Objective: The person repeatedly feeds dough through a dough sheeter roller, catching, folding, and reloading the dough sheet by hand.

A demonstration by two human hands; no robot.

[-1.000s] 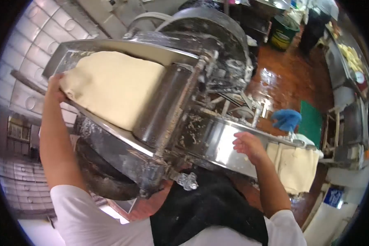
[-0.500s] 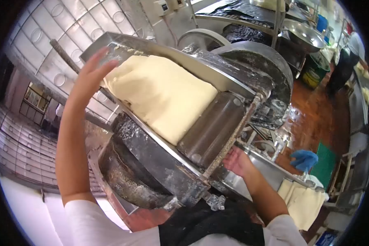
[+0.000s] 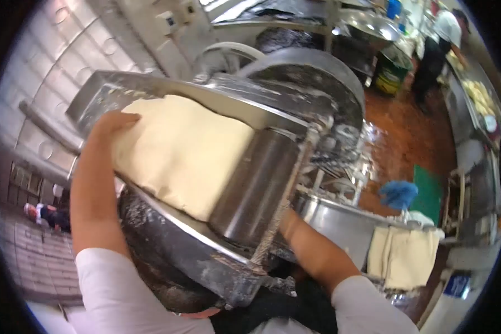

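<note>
A wide pale dough sheet (image 3: 186, 150) lies in the metal tray (image 3: 83, 103) on top of the machine, its right end against the dark roller (image 3: 256, 183). At the sheet's upper left edge is my left hand (image 3: 117, 121), its fingers bent over the dough; whether it grips the sheet is unclear. My right forearm reaches under the machine's front bar (image 3: 286, 197), which hides my right hand. Below and to the right, folded dough (image 3: 403, 256) hangs over the end of the lower metal tray (image 3: 339, 225).
A large round metal guard (image 3: 312, 61) stands behind the machine. Farther back are a metal bowl (image 3: 373, 25) and a green bucket (image 3: 392, 69). Another person (image 3: 442, 44) stands by the right counter. A blue cloth-like item (image 3: 399, 195) is beside a green mat (image 3: 427, 195).
My left hand has come down onto the dough's upper left edge. My right hand has gone beneath the machine's front bar, out of sight. The camera view has shifted.
</note>
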